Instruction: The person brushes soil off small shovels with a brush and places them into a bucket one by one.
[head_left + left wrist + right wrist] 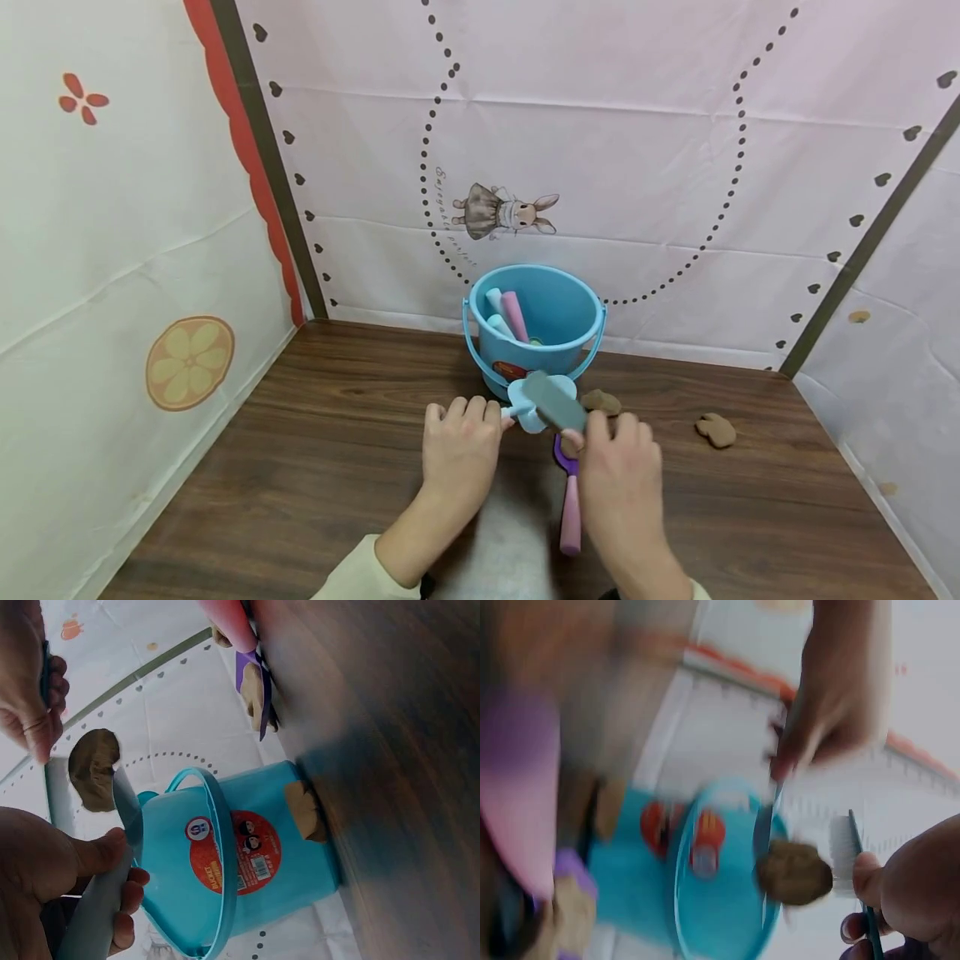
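1. L hand (462, 446): fingers wrapped round the handle of a light blue shovel (517, 392), closed up w/ no slack.
2. R hand (622, 467): also curled, thumb + fingers gripping a grey-green flat tool (553, 402), its blade pointing up and left, right by the shovel.
3. Main brown lump (94, 771) is up off the table (360, 417), btwn the two tools. It touches the shovel blade; can't tell if the flat tool touches it too. R wrist view is p. blurry tbh.
4. Blue bucket (536, 358) stands upright just past the hands, w/ a pink handle (514, 317) + light blue ones sticking up inside. Red sticker (259, 851) on the front.
5. Another lump (306, 811) sits at the bucket's base.
6. Purple scoop (564, 460) w/ pink grip lies on the table just L of the R hand, brown stuff in its bowl.
7. One more brown piece (716, 430) is off to the R, well apart from the bucket.
8. Bg: printed cloth (600, 167) w/ a rabbit, hearts etc.
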A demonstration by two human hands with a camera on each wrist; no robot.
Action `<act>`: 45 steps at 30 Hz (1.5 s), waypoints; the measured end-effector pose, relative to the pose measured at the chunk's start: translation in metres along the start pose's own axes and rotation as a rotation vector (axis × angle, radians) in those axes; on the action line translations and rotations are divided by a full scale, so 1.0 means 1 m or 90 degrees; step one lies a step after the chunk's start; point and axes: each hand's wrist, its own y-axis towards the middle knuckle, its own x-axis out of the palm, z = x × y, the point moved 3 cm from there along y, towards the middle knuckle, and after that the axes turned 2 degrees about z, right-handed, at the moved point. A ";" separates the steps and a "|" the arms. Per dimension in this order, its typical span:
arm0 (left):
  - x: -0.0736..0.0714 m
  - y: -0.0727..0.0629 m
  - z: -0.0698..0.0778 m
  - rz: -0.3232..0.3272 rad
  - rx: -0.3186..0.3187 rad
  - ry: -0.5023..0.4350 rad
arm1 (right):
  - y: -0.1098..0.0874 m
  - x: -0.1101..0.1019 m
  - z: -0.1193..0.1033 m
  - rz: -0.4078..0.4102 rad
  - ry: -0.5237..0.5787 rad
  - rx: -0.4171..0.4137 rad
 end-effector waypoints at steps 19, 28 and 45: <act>-0.008 0.000 -0.004 -0.039 -0.013 -0.013 | 0.008 -0.008 0.021 -0.012 -0.007 0.049; -0.011 0.000 0.000 0.001 -0.005 -0.032 | -0.006 0.009 -0.010 -0.080 -0.021 -0.011; -0.010 -0.001 -0.001 0.001 -0.007 -0.029 | -0.002 0.001 -0.004 -0.020 -0.049 -0.010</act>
